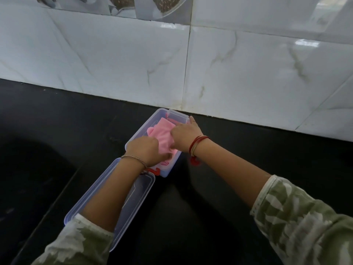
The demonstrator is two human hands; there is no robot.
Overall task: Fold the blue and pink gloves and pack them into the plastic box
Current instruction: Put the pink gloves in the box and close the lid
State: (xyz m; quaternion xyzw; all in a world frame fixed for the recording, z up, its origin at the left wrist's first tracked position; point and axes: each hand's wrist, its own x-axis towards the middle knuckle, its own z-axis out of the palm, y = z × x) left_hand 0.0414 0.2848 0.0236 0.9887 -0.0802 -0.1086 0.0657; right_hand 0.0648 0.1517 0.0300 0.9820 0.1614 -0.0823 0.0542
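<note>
Pink gloves [162, 131] lie inside the plastic box [142, 129]. The danger, I think, is that the soft fabric springs open when the pressure goes away, so the fold is lost and an edge rises above the rim.

The left hand [145, 150] is at the near end of the fabric with its fingers curled down into it, so it seems to grip it. The right hand [184, 133] lies on the far part. Its fingers are bent onto the pink fabric, but whether they pinch or only press I cannot tell. Its thumb is close to the far rim.

Blue gloves I cannot find; perhaps they are hidden below the pink ones.

A fold standing over the rim could be caught under the lid [145, 188], which lies open just beside the box, under the left forearm. This forearm could also push the lid along the black counter [238, 150]. The box stands near the tiled wall [248, 73].
</note>
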